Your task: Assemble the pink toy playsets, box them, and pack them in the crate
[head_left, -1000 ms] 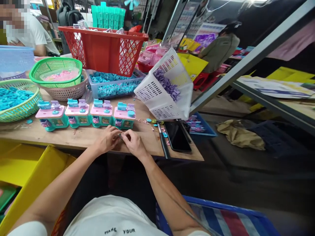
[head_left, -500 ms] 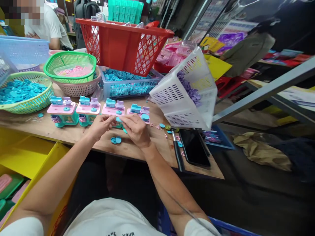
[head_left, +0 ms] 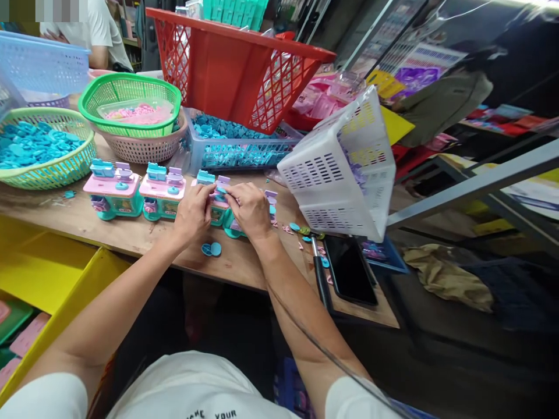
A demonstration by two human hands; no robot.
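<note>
Several toy kitchen units (head_left: 114, 192) stand in a row, with pink tops, teal bodies and blue and purple parts on top. Both my hands are at the third toy from the left. My right hand (head_left: 250, 208) pinches a small round blue piece (head_left: 220, 190) at that toy's top. My left hand (head_left: 194, 210) is closed beside it, its fingertips at the pink top; what they hold is hidden. Behind my right hand, the fourth toy (head_left: 271, 201) is mostly covered. Two loose round blue pieces (head_left: 215, 249) lie on the table in front.
A tilted white basket (head_left: 312, 169) with purple parts stands right, near a black phone (head_left: 349, 269) and a black-handled tool (head_left: 322, 279). Behind are a red basket (head_left: 218, 70), a green basket (head_left: 131, 87) and a bin of blue parts (head_left: 244, 152). Two other people are in the background.
Both hands have moved forward from in front of the row to the third toy's top, taking the small blue piece there. The camera view has shifted slightly.
</note>
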